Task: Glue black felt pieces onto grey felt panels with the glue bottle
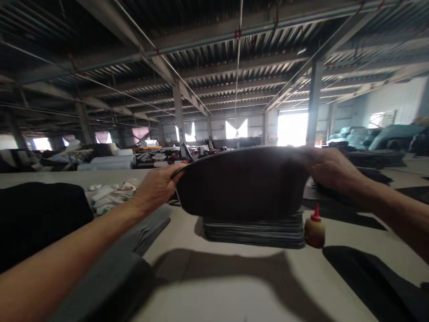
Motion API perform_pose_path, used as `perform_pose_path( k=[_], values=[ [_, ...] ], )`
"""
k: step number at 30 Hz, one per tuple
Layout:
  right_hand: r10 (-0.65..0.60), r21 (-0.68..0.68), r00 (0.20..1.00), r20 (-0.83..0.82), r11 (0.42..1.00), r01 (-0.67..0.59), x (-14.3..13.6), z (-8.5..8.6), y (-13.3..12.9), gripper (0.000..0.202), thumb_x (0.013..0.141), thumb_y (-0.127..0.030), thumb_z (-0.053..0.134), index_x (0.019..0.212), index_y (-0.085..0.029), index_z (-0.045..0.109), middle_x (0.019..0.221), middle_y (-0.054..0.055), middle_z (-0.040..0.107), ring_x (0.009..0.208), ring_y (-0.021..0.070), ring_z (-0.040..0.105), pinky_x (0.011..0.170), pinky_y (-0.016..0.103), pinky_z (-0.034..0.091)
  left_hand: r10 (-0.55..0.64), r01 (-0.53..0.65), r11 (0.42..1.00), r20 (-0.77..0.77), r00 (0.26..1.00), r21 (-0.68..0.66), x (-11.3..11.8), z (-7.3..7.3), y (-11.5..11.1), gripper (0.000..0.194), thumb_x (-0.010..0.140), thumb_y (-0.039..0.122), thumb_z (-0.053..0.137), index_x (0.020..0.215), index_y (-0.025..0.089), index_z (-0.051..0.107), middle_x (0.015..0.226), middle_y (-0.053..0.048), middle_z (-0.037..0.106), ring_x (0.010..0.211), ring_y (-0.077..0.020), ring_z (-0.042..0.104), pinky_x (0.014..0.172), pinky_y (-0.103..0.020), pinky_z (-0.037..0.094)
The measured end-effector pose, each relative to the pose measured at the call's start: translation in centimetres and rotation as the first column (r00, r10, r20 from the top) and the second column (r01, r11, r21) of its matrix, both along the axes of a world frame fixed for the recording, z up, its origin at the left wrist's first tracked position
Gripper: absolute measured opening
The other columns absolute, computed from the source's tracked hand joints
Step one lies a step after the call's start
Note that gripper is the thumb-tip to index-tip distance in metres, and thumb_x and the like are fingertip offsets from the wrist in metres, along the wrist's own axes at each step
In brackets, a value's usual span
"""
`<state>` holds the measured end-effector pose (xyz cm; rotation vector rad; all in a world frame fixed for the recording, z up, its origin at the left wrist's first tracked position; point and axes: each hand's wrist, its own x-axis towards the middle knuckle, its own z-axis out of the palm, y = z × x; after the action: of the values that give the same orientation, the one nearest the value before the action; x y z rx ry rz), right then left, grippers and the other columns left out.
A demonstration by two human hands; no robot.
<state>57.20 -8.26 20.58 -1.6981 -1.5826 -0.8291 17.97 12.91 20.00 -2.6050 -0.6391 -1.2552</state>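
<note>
A dark fabric panel point(241, 183) is held up above the worktop point(217, 295), its top edge bowed upward and its broad face toward the camera. It hides the top of the neat stack of grey panels point(254, 233) behind it; whether its lower edge touches that stack is hard to tell.

Just right of the stack stands a squeeze bottle point(315, 233) with a red pointed nozzle, its body amber-brown; the level of its contents cannot be made out.

The hands are well apart, each closed on the panel: the left hand point(159, 184) pinches its left upper corner, thumb on top, while the right hand point(325, 164) grips the right upper corner, its fingertips blurred.

Folded grey fabric point(150, 232) lies partly behind the left forearm. Beyond it is a crumpled heap of whitish cloth point(115, 195). A black pile point(40, 219) is cut off at the left edge.
</note>
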Motion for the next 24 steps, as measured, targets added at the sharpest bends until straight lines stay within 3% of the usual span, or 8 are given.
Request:
perform_pose_path(
  k=[3,5,7,10,13,15,18,24],
  values=[
    [-0.139,0.175,0.98,0.14,0.978,0.113,0.5,1.3,1.6,0.05,0.104,-0.045,0.026,0.131,-0.019,0.059,0.109,0.015,0.067,0.098,0.033,0.064,0.081,0.045,0.051,-0.054,0.028,0.983,0.136,0.989,0.183,2.3,1.2,2.5,0.039,0.096,0.028,0.042,0.129,0.015,0.06,0.131,-0.008,0.064,0.124,-0.0223,0.057,0.112,-0.036,0.04],
    [-0.175,0.179,0.969,0.174,0.973,0.144,1.5,0.1,2.8,0.046,0.106,-0.038,0.025,0.139,-0.022,0.053,0.129,0.014,0.061,0.115,0.0323,0.059,0.093,0.047,0.05,-0.039,0.023,0.987,0.096,0.995,0.158,3.9,-0.1,4.5,0.047,0.091,0.013,0.039,0.135,0.013,0.055,0.142,-0.008,0.055,0.136,-0.0189,0.046,0.121,-0.037,0.03],
    [-0.202,0.111,0.956,0.212,0.977,0.181,3.1,-2.9,4.1,0.044,0.105,-0.028,0.027,0.141,-0.021,0.051,0.136,0.013,0.058,0.121,0.0307,0.056,0.101,0.046,0.048,0.0,0.001,0.997,-0.005,1.0,0.08,5.8,-3.0,6.7,0.056,0.085,0.001,0.038,0.138,0.015,0.054,0.147,-0.007,0.051,0.141,-0.0175,0.04,0.124,-0.037,0.027],
    [-0.151,-0.096,0.955,0.255,0.979,0.181,5.7,-9.2,6.3,0.047,0.095,-0.01,0.036,0.134,-0.015,0.059,0.134,0.014,0.06,0.122,0.03,0.058,0.106,0.046,0.045,0.064,-0.076,0.995,-0.176,0.982,-0.064,8.6,-9.0,9.5,0.053,0.086,-0.004,0.042,0.132,0.016,0.06,0.141,-0.011,0.056,0.135,-0.0223,0.049,0.118,-0.043,0.038],
    [-0.096,-0.31,0.969,0.23,0.936,0.166,7.0,-15.0,7.8,0.054,0.084,0.0,0.039,0.125,-0.02,0.067,0.127,0.01,0.066,0.115,0.0266,0.063,0.1,0.04,0.051,0.093,-0.15,0.974,-0.311,0.946,-0.167,10.7,-13.9,11.1,0.032,0.094,0.006,0.057,0.124,0.015,0.064,0.133,-0.012,0.062,0.126,-0.0251,0.057,0.11,-0.049,0.047],
    [-0.1,-0.373,0.976,0.191,0.913,0.167,7.1,-17.4,8.3,0.055,0.083,0.0,0.038,0.123,-0.022,0.068,0.125,0.009,0.067,0.11,0.026,0.066,0.091,0.037,0.054,0.098,-0.18,0.963,-0.361,0.927,-0.2,11.2,-15.7,11.5,0.029,0.096,0.016,0.061,0.125,0.015,0.062,0.133,-0.013,0.061,0.126,-0.0258,0.057,0.11,-0.051,0.046],
    [-0.105,-0.408,0.984,0.143,0.9,0.155,7.0,-18.5,8.4,0.057,0.085,0.001,0.035,0.128,-0.021,0.066,0.131,0.011,0.063,0.113,0.0255,0.064,0.09,0.034,0.053,0.091,-0.193,0.957,-0.407,0.909,-0.218,11.0,-16.1,11.7,0.033,0.099,0.019,0.057,0.132,0.016,0.057,0.14,-0.013,0.055,0.132,-0.026,0.052,0.114,-0.052,0.042],
    [-0.046,-0.483,0.994,0.096,0.871,0.087,7.1,-17.7,8.7,0.057,0.082,0.003,0.038,0.129,-0.017,0.065,0.133,0.015,0.061,0.12,0.0267,0.059,0.1,0.036,0.048,0.098,-0.234,0.949,-0.508,0.856,-0.212,10.5,-15.1,10.9,0.039,0.1,0.012,0.051,0.138,0.017,0.052,0.147,-0.013,0.049,0.137,-0.0251,0.046,0.117,-0.05,0.037]
  ],
)
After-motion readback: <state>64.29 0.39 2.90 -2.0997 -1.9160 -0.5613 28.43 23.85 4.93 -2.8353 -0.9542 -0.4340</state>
